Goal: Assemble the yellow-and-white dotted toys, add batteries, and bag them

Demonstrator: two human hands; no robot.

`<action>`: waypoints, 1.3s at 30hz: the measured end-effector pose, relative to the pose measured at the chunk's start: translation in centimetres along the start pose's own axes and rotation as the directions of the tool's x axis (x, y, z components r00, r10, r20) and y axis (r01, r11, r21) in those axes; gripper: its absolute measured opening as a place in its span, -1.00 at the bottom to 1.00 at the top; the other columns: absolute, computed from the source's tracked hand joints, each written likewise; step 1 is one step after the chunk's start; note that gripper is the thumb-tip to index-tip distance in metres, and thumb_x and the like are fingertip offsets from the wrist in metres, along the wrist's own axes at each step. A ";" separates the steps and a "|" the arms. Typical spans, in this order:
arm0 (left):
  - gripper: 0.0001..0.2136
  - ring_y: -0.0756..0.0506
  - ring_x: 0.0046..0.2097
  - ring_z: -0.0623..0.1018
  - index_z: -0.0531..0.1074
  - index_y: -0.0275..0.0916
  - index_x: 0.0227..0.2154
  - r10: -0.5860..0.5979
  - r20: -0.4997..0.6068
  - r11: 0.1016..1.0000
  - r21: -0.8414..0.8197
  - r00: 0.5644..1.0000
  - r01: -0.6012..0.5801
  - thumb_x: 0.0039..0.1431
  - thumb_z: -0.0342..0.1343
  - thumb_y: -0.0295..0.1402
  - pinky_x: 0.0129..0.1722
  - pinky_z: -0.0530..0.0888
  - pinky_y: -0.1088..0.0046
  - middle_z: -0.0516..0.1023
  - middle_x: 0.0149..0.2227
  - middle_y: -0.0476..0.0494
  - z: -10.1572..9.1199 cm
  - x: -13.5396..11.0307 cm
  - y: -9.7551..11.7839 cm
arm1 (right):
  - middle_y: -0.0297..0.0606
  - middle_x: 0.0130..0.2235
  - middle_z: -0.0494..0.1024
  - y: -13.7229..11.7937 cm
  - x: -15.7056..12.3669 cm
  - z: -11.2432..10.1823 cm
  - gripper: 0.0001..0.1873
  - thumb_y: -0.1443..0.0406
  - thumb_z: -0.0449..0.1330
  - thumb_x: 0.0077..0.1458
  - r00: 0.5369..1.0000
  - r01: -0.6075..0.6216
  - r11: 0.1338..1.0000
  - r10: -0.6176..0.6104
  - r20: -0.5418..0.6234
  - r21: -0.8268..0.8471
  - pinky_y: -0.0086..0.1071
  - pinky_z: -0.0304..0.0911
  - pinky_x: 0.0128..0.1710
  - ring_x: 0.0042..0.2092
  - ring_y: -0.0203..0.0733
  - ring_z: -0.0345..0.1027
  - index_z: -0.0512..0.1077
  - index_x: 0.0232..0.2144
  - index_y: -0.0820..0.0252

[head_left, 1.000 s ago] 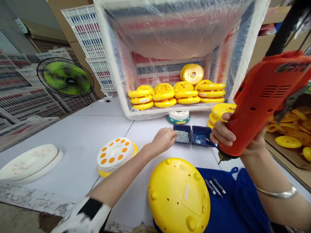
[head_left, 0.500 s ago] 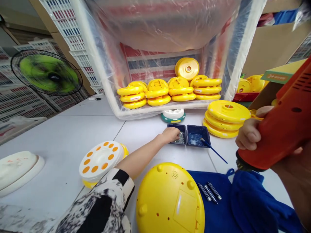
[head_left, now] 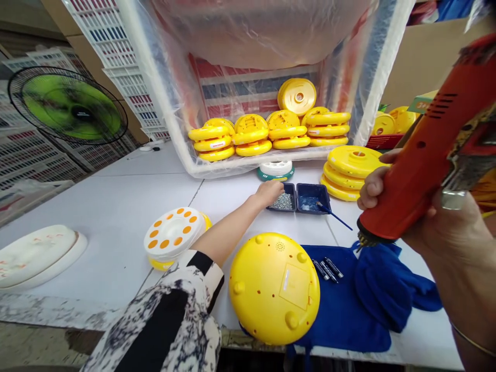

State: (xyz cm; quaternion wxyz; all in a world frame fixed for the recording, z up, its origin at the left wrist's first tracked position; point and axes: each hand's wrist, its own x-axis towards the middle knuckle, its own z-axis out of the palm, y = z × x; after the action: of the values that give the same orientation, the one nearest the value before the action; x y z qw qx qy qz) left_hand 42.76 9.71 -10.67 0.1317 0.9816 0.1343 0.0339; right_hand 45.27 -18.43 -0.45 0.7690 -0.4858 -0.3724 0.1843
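Observation:
My left hand (head_left: 269, 192) reaches across the white table to the small blue tray of screws (head_left: 281, 202), fingers curled at its near-left edge; whether it holds a screw is hidden. My right hand (head_left: 391, 196) is wrapped around an orange electric screwdriver (head_left: 430, 139), held in the air with its tip pointing down-left above the blue cloth (head_left: 349, 305). A round yellow shell (head_left: 274, 287) lies underside up on that cloth, close to me. Several loose driver bits (head_left: 327, 269) lie beside it.
A second blue tray (head_left: 310, 196) holds a thin blue brush (head_left: 336, 219). A stack of yellow discs (head_left: 349, 170) sits to the right, more in the plastic-lined crate (head_left: 271, 132). A white disc with orange dots (head_left: 172, 242), a white lid (head_left: 36, 256) and a green fan (head_left: 67, 106) are left.
My left hand stayed at the screw tray. My right hand moved the orange screwdriver, tilting it more steeply. The view shifted, so the yellow shell sits higher in frame.

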 end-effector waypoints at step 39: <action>-0.87 0.04 -0.46 0.47 0.52 -0.28 -0.41 0.228 -0.323 0.724 -0.574 0.918 -0.382 0.23 0.24 -0.35 -0.46 0.27 0.57 0.60 -0.43 -0.01 2.7 -21.1 11.6 | -0.33 -0.20 0.56 -2.2 -4.5 6.3 -0.77 0.18 0.40 0.04 0.961 0.257 0.966 -0.251 0.118 -0.037 -0.33 0.32 -0.51 -0.47 -0.29 0.33 0.50 -0.25 0.07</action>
State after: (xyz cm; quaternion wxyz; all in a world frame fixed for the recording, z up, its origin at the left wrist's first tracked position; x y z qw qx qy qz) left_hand 25.64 -7.46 -10.82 0.4263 0.8789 -0.0349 0.2111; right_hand 37.40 -18.48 1.28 0.7512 -0.4425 -0.4791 0.1015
